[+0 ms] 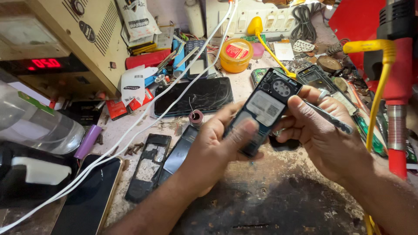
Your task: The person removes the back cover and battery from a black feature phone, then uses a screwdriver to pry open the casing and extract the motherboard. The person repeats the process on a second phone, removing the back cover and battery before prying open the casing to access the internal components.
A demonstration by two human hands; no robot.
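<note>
Small dark opened-up phone with its back cover off (264, 116), held up over the middle of the scuffed, stained table (278, 200), tilted with the top end pointing away and right. Left hand (213, 150) wrapped around the lower end, fingers (244, 130) closed on it, thumb blurry across the face. Right hand (324, 139) clamped on the right edge, fingers curled shut on the phone, thumb pressed just beside the grey label. Also pinched in that right hand: a thin dark metal tool (331, 118) sticking out to the right. Can't tell exactly how it's gripped.

Room-wise, pretty tight. Bare patch of table right below the hands, everything else crowded. Cracked black glass phone screen (193, 95) lying flat just beyond the left hand, little copper wire spool (196, 117) near its front edge. Black plastic phone frame (148, 167) left of the left wrist. White cable (143, 124) running diagonally across that whole left side. Yellow cable (378, 100) hanging down close by the right hand. Round orange tub with a red label (235, 55) further back, well apart.
</note>
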